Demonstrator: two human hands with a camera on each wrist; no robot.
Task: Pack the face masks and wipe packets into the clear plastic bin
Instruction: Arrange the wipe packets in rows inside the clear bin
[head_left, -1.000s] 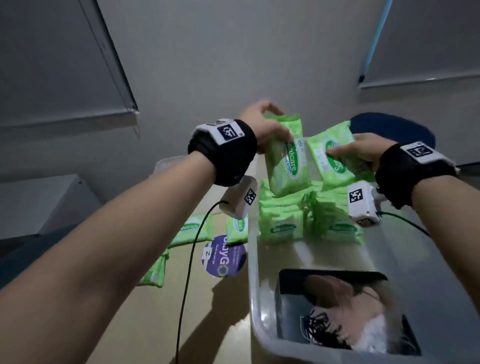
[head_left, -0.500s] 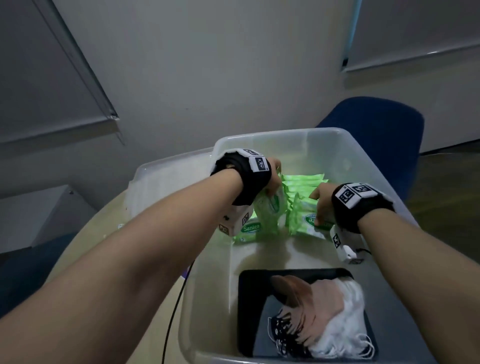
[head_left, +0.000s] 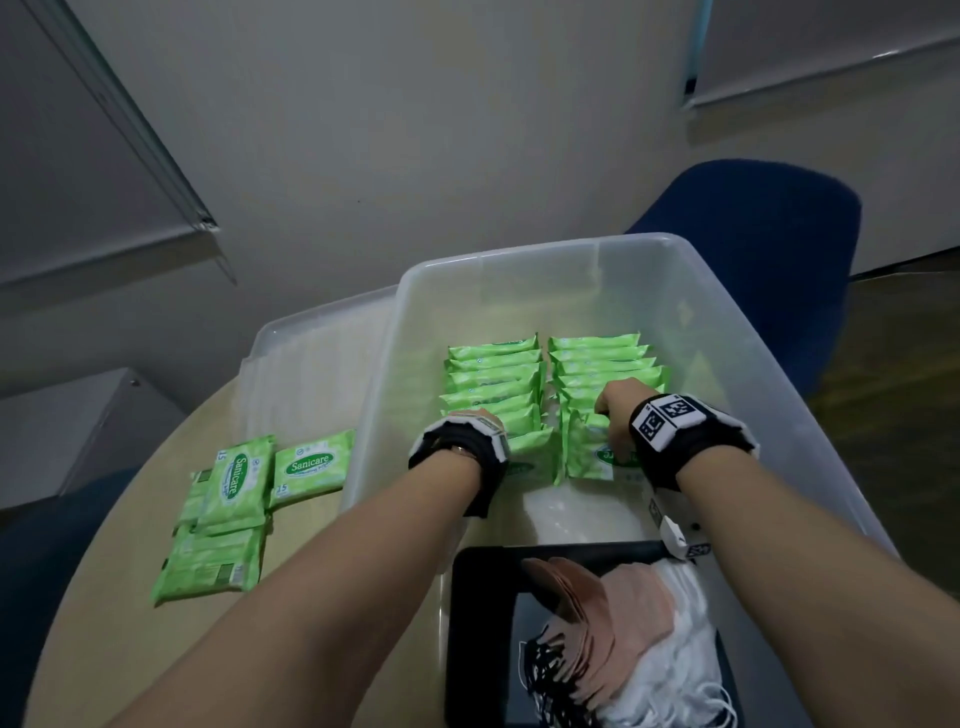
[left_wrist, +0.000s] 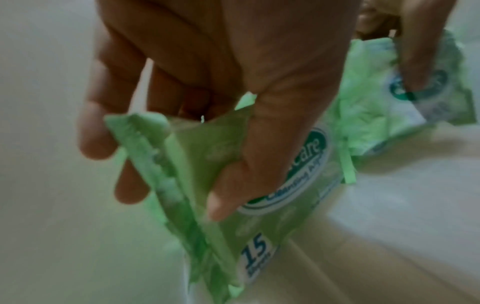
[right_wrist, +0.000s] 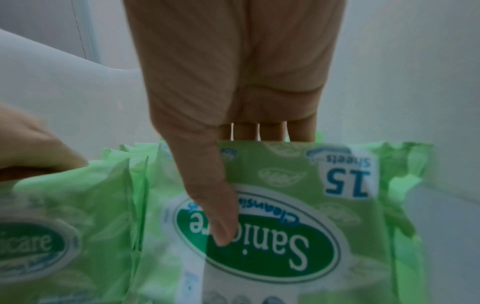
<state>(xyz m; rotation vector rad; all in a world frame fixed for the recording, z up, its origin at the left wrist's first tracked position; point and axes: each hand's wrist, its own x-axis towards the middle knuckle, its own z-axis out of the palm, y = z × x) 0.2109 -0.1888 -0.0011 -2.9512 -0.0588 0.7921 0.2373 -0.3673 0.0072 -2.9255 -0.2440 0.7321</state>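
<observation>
The clear plastic bin (head_left: 769, 332) holds two rows of green wipe packets (head_left: 493, 379) standing on edge. My left hand (head_left: 480, 418) is at the near end of the left row and pinches a wipe packet (left_wrist: 259, 246), thumb on its front and fingers behind, as the left wrist view of the hand (left_wrist: 176, 195) shows. My right hand (head_left: 615, 410) grips another packet (right_wrist: 311, 236) at the near end of the right row, thumb (right_wrist: 223, 226) across the logo. Face masks (head_left: 613, 623), brown, white and black, lie on a black tray (head_left: 467, 597) at the bin's near end.
Several loose wipe packets (head_left: 234, 493) lie on the wooden table (head_left: 130, 545) left of the bin. The bin's lid (head_left: 311, 364) rests behind them. A blue chair (head_left: 769, 234) stands beyond the bin's far right corner. A bare strip of bin floor (head_left: 571, 514) separates rows and masks.
Both hands have come down from above the bin, each carrying a packet, and now set them at the near ends of the two rows. The head view has tilted downward.
</observation>
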